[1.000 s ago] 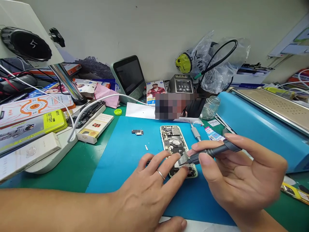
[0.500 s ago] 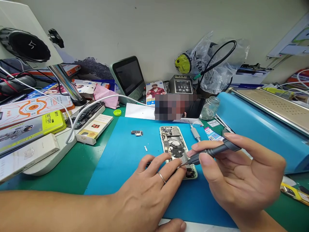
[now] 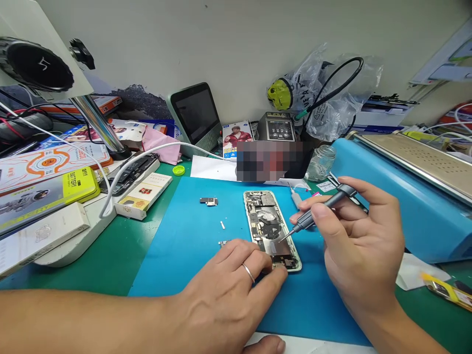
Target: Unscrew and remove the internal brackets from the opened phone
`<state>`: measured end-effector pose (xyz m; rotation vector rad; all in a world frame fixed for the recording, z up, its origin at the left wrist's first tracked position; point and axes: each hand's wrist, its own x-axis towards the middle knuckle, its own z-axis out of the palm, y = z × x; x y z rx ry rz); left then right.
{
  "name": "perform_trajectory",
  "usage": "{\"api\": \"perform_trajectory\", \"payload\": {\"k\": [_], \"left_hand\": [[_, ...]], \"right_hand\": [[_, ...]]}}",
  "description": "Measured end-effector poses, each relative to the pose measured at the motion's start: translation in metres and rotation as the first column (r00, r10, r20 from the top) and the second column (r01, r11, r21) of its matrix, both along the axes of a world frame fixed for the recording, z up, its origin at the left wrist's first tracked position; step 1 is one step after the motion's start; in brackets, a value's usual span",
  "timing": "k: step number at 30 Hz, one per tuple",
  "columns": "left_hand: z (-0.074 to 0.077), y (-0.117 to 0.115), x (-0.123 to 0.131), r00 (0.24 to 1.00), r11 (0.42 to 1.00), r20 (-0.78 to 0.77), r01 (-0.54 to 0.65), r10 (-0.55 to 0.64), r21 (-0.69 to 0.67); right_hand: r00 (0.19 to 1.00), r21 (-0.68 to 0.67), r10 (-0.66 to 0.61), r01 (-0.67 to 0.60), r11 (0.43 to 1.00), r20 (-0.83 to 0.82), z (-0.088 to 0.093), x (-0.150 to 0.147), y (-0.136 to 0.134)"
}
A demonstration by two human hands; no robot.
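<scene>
An opened phone [image 3: 269, 227] with its circuitry exposed lies on a blue mat [image 3: 191, 246]. My left hand [image 3: 228, 295], a ring on one finger, rests at the phone's near end with its fingers curled against the lower left edge. My right hand [image 3: 354, 241] pinches a slim grey screwdriver [image 3: 317, 214], whose tip touches the phone's right side around the middle. A small metal part [image 3: 208, 200] and tiny loose bits [image 3: 222, 225] lie on the mat to the left of the phone.
A second screwdriver [image 3: 296, 199] lies beside the phone's top right. A glass jar [image 3: 321, 162], a small screen [image 3: 195, 115], a blue machine [image 3: 398, 196] on the right, and boxes, cables and a microscope stand [image 3: 99, 125] on the left surround the mat.
My right hand has moved the screwdriver up the phone, from its lower end to its middle. My left fingers have pulled back from the phone's inside to its lower edge.
</scene>
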<state>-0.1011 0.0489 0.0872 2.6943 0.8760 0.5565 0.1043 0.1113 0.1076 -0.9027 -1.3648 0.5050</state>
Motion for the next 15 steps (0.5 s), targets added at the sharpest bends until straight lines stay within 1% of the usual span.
{"api": "perform_trajectory", "payload": {"k": [3,6,9,12,14,15], "left_hand": [[-0.007,0.001,0.0,1.0,0.997,0.015,0.022,-0.023,0.078],[-0.011,0.001,0.002,0.997,0.995,0.07,0.03,-0.037,0.099],[-0.009,0.002,0.005,0.985,0.989,0.16,0.041,-0.064,0.141],[-0.008,0.005,0.008,0.972,0.963,0.214,0.035,-0.094,0.267],[-0.016,0.007,0.008,0.968,0.951,0.222,0.044,-0.116,0.307],[-0.025,0.005,0.008,0.973,0.95,0.197,0.059,-0.124,0.306]], "right_hand": [[1.0,-0.011,0.008,-0.008,1.0,0.015,0.0,-0.001,-0.001],[0.998,0.032,0.032,-0.034,0.999,0.057,-0.001,-0.004,-0.005],[0.986,0.134,0.071,-0.092,0.987,0.154,-0.003,-0.006,-0.01],[0.954,0.271,0.086,-0.167,0.948,0.286,-0.004,-0.002,-0.016],[0.917,0.311,0.073,-0.207,0.928,0.392,-0.004,0.004,-0.02],[0.891,0.301,0.063,-0.217,0.928,0.449,-0.004,0.007,-0.023]]}}
